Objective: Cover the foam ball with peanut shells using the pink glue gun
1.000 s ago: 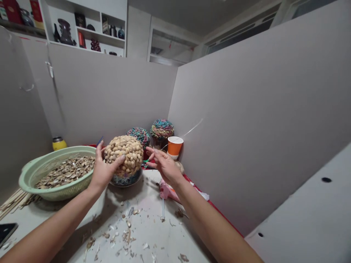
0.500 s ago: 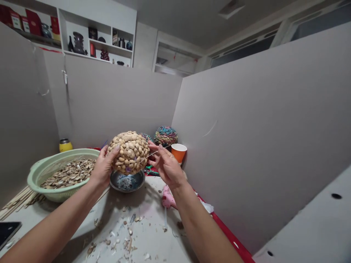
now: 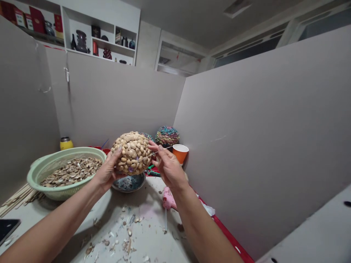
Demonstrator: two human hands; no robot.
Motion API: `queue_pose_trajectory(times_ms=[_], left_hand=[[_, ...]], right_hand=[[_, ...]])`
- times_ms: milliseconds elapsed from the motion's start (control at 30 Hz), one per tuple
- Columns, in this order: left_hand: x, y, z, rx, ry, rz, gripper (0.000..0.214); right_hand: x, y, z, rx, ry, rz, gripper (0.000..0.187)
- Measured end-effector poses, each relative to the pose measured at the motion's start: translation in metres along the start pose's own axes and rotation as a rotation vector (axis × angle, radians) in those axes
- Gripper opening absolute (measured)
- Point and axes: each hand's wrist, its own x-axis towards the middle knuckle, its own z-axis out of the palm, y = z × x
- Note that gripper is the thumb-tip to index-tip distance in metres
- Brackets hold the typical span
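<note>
A round ball covered in peanuts (image 3: 132, 151) is up over the table, with a couple of small purple patches on its front. My left hand (image 3: 109, 166) grips it from the left side, thumb on the front and the other fingers partly hidden. At its right side my right hand (image 3: 168, 164) is closed in a pinch on a thin pale strand (image 3: 153, 153), which stretches from the ball past my fingertips. Beneath the ball stands a metal bowl (image 3: 130, 184) with dark, bluish stains inside. A pink glue gun (image 3: 168, 198) lies beside my right forearm.
To the left, a pale green basket (image 3: 33, 173) holds many shells, with thin wooden sticks (image 3: 16, 201) by it. An orange cup (image 3: 180, 155) and a multicoloured ball (image 3: 167, 136) stand at the back right. Shell scraps litter the table (image 3: 153, 237). Grey partitions (image 3: 246, 128) enclose it.
The ball and my left hand have shifted slightly right, closer to my right hand. The strand between ball and fingers looks shorter. The whole view has also moved a little.
</note>
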Motion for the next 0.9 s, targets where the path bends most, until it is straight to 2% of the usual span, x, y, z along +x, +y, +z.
queue_pose_trajectory(times_ms=[200,333,400,567,733,900], left_hand=[[-0.009,0.001,-0.002,-0.077,0.061,-0.083,0.059],[-0.019,-0.003,-0.002,-0.136,0.116,-0.149,0.054],[-0.021,-0.006,-0.003,-0.144,0.143,-0.159,0.053],[-0.015,-0.021,-0.011,-0.154,0.176,-0.119,0.051],[-0.008,-0.038,-0.014,-0.183,0.169,-0.151,0.052],[-0.008,-0.034,-0.015,-0.194,0.164,-0.065,0.052]], right_hand=[[-0.008,-0.002,0.001,-0.082,-0.030,-0.100,0.036],[-0.012,0.003,-0.004,-0.198,0.062,-0.293,0.032],[-0.008,0.006,-0.007,-0.223,0.104,-0.322,0.036],[0.010,0.021,-0.016,-0.258,0.260,-0.328,0.042],[0.014,0.056,-0.028,-0.280,0.443,-0.277,0.048],[-0.005,0.093,-0.041,-0.292,0.436,-0.138,0.047]])
